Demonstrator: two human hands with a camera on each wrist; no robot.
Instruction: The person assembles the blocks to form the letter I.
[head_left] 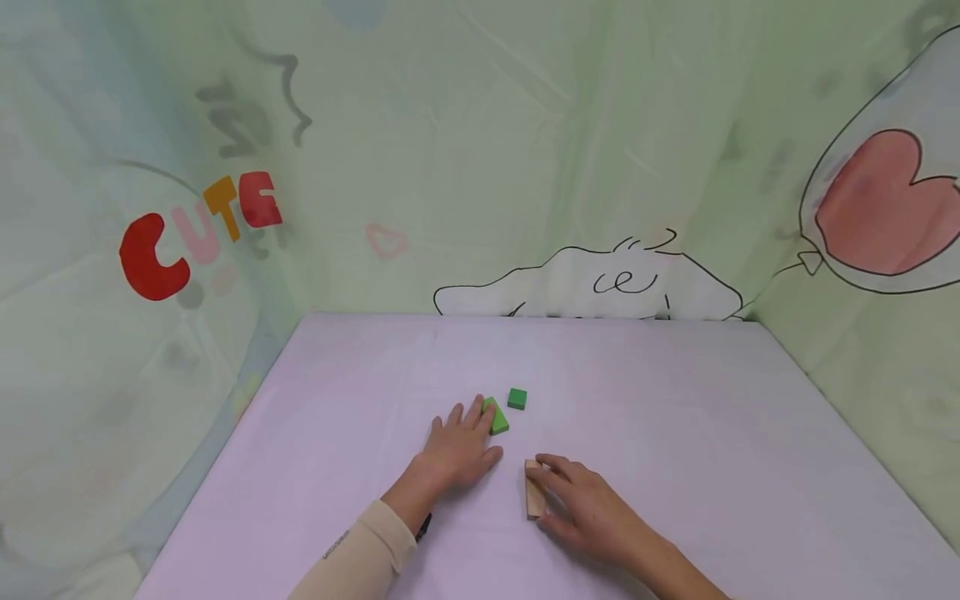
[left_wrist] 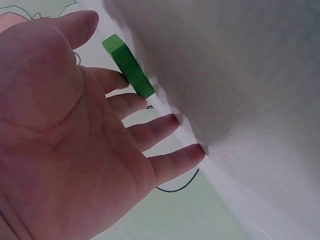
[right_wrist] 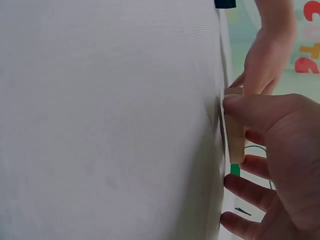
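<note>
In the head view my left hand (head_left: 457, 450) lies palm down with its fingers spread. Its fingertips touch a light green triangular block (head_left: 498, 421); the left wrist view shows the green block (left_wrist: 132, 70) against the first two fingers, while the other fingertips rest on the cloth. A small dark green block (head_left: 517, 398) sits just beyond. Nearer the body, my right hand (head_left: 588, 508) holds a plain wooden bar block (head_left: 534, 500), thumb at its near end and fingers toward the far end. From the right wrist, the wooden block (right_wrist: 236, 132) stands close against the cloth.
A pale lilac cloth covers the table (head_left: 675, 400). Behind it and at both sides hangs a printed curtain (head_left: 480, 150) with letters, hearts and a balloon. Something black (head_left: 423, 527) shows beside the left wrist.
</note>
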